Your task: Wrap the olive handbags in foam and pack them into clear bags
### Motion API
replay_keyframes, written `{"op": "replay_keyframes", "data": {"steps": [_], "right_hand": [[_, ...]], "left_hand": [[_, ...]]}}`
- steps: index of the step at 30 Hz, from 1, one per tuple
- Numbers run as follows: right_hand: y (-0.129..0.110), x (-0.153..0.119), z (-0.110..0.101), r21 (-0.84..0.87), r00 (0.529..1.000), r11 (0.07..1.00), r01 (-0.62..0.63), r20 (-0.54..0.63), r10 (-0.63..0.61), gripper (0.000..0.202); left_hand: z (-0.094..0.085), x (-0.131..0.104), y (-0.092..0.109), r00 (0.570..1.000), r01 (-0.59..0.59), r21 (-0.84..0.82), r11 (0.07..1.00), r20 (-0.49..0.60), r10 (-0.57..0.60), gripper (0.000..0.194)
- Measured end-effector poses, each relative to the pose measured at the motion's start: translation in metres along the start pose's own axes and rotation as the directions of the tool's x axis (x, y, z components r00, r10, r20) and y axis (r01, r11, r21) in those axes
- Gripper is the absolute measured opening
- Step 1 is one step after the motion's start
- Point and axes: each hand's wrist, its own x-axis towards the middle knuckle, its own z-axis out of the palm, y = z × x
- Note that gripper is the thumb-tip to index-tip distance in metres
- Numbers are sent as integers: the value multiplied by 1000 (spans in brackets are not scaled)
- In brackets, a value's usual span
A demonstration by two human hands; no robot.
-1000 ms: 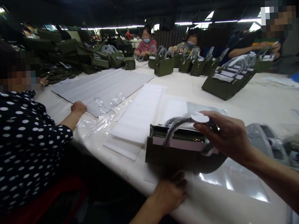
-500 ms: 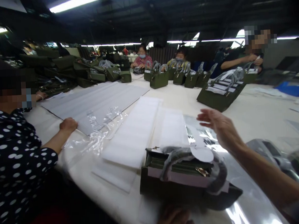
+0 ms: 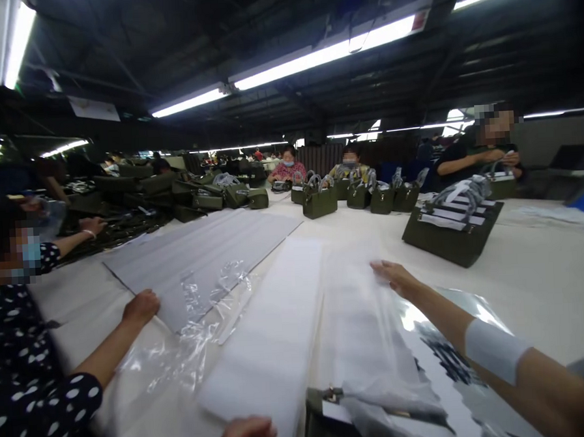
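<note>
My right hand (image 3: pixel 394 278) reaches over the stacked sheets with its fingers pinched together at the edge of a thin translucent sheet (image 3: pixel 371 325). The sheet hangs slanted down toward a dark green handbag (image 3: pixel 322 419) at the lower edge of the picture. Grey wrapping covers the bag's handles, and white strips lie along its top; its lower part is cut off. My left hand (image 3: pixel 247 436) is just left of the bag, partly out of the picture. Its visible fingers are curled, and what lies in them, if anything, is hidden. White foam sheets (image 3: pixel 273 324) lie between the hands.
A co-worker in a dotted top (image 3: pixel 46 381) leans on a large grey sheet (image 3: pixel 215 248) at left. Crumpled clear plastic (image 3: pixel 195 341) lies beside it. Green handbags (image 3: pixel 319 201) stand across the table, one larger bag (image 3: pixel 452 233) at right. Other people sit behind.
My right hand has gone from open above the table to the translucent sheet, which now rises at its fingers. My left hand has moved left from the bag's front. The view has tilted upward.
</note>
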Motion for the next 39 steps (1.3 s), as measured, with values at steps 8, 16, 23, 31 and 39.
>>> {"op": "replay_keyframes", "data": {"steps": [8,16,23,31,39], "right_hand": [[-93,-81,30,156,919,945,286,234,-316,31],[-108,-148,52,386,719,909,157,587,-373,40],[-118,-152,59,249,664,901,355,612,-430,36],[-130,-176,37,66,689,845,531,546,-476,44],[-103,-184,9,-98,581,697,711,641,-502,23]], "left_hand": [[57,84,57,927,373,-379,847,196,-321,62],[79,96,105,972,173,-524,834,229,-57,104],[74,76,121,949,277,-726,629,309,-62,57],[71,62,139,953,194,-526,828,301,-32,39],[27,-14,144,869,-446,25,895,-227,440,8]]}}
